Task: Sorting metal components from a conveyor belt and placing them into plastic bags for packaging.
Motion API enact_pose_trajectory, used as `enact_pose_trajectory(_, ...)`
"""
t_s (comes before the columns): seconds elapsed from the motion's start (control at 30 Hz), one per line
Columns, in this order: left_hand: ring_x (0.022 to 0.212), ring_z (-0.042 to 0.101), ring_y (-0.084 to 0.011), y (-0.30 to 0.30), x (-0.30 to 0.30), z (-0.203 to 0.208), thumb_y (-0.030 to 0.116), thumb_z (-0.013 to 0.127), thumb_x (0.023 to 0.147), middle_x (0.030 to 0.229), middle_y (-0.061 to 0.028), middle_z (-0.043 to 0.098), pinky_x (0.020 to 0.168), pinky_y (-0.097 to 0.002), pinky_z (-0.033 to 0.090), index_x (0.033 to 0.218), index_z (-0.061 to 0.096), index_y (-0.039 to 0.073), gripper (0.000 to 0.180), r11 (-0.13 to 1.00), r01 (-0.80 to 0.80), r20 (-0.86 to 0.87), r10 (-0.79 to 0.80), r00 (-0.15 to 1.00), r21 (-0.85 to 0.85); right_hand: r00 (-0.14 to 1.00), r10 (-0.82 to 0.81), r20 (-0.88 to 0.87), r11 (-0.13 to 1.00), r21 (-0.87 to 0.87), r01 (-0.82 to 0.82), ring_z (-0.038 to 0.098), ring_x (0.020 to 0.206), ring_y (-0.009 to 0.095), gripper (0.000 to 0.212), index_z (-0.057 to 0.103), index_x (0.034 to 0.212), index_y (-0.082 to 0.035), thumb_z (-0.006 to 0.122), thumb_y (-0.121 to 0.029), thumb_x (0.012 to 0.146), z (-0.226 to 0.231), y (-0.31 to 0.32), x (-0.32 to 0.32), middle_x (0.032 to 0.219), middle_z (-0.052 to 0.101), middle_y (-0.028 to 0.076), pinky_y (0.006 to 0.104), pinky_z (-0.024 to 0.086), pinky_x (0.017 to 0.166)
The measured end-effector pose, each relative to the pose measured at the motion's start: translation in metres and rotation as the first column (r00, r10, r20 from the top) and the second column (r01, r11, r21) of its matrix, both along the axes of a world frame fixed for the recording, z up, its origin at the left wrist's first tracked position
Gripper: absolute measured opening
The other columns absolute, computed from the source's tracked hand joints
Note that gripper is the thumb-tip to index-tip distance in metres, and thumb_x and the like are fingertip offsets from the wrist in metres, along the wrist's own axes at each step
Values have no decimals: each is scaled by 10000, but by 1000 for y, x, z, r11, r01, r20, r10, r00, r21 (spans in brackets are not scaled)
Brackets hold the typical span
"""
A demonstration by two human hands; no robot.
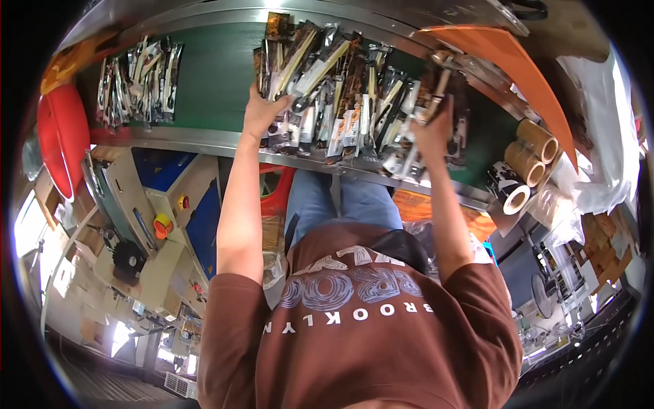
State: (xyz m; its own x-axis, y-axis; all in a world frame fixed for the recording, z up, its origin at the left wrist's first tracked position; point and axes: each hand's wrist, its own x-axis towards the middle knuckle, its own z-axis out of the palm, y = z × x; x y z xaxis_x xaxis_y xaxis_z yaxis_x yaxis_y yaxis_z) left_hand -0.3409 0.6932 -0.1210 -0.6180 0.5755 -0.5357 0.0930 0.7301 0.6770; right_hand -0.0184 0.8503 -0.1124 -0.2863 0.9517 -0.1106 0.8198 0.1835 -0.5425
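A wide pile of wrapped cutlery packets (351,129), clear and dark film with pale chopsticks and black pieces showing, lies across the green belt (211,75) before me. At the pile's left end, my left hand (262,114) rests against the packets, thumb spread away from the fingers. Some of its fingertips are hidden. On the pile's right side my right hand (432,135) is closed around a dark-wrapped cutlery packet (441,85); both are smeared by motion. More packets lie loosely under and beside that hand.
A smaller group of cutlery packets (141,82) lies farther left on the belt. A metal rail (197,140) edges the near side. An orange curved panel (524,71) and brown tape rolls (535,150) stand at the right. A red rounded object (63,140) is at the far left.
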Motion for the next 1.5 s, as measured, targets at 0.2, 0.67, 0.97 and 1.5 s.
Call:
enact_pose_trajectory(0.2, 994, 542, -201, 18, 39, 5, 192, 731, 644, 1130, -189, 531, 878, -264, 409, 1281, 310, -96, 817, 996, -37, 448, -4, 894, 82, 897, -144, 419, 989, 71, 126, 337, 1218, 393, 968, 210, 1359, 32, 760, -273, 623, 28, 8, 21, 1281, 384, 282, 424, 269, 1017)
enact_pose_trajectory(0.67, 1261, 213, -454, -12, 32, 3, 590, 674, 650, 1358, -263, 259, 970, -636, 188, 1326, 244, -27, 1011, 986, 111, -633, -165, 756, -124, 936, 42, 351, 987, -160, 16, 422, 1076, 396, 781, 355, 1280, -14, 744, -255, 648, -10, -23, -8, 1176, 451, 235, 442, 356, 914)
enact_pose_trajectory(0.97, 1150, 407, -338, -25, 44, 6, 236, 753, 632, 1232, -153, 443, 963, -423, 346, 1249, 398, 42, 738, 953, 299, -489, -282, 826, -45, 980, 13, 198, 977, 208, -56, 570, 816, 306, 403, 512, 1123, -7, 636, -121, 758, 33, -38, -52, 958, 574, 144, 391, 464, 741)
enact_pose_trajectory(1.5, 875, 593, -174, -25, 50, 38, 306, 674, 769, 960, -129, 638, 797, -281, 446, 1094, 566, -37, 484, 990, -133, 595, 81, 800, 43, 968, -79, -239, 811, -580, -77, 363, 1221, 344, 932, 180, 1296, 181, 707, -350, 741, 71, -83, -112, 1281, 345, 325, 346, 285, 1022)
